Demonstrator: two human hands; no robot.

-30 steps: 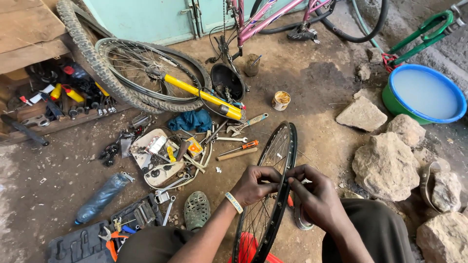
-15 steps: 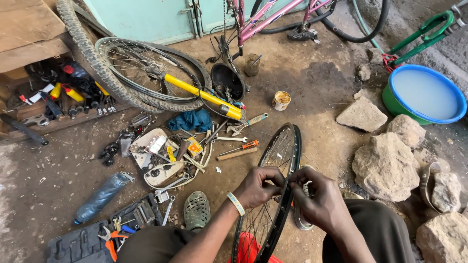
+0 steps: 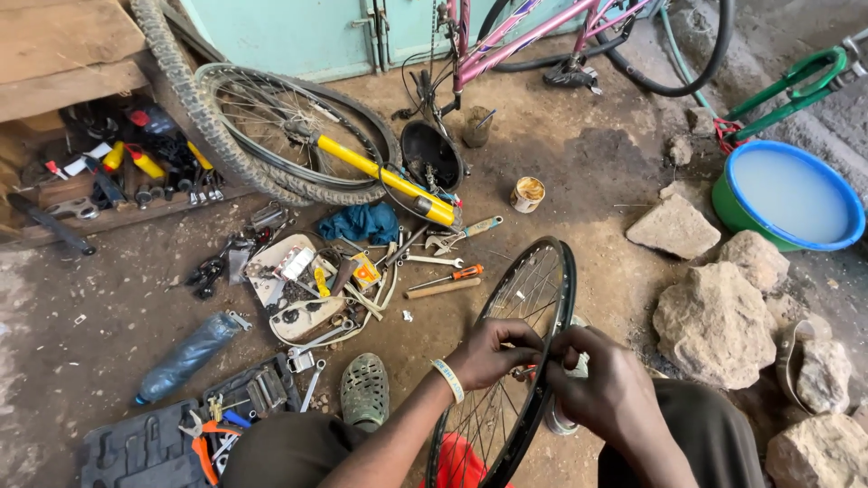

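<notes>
Left hand (image 3: 493, 351) and right hand (image 3: 601, 384) pinch the spokes of the wheel (image 3: 515, 361), lower centre. The rim is bare; tools (image 3: 434, 262) lie scattered above.

1. Outdoor bicycle repair spot on a bare dirt floor (image 3: 588, 172).
2. Scattered hand tools (image 3: 434, 262), a yellow pump (image 3: 380, 176), a spare spoked wheel (image 3: 289, 136).
3. Pink bicycle frame (image 3: 533, 36) by a teal door (image 3: 298, 32); water basin (image 3: 787, 194), rocks (image 3: 714, 316).
</notes>
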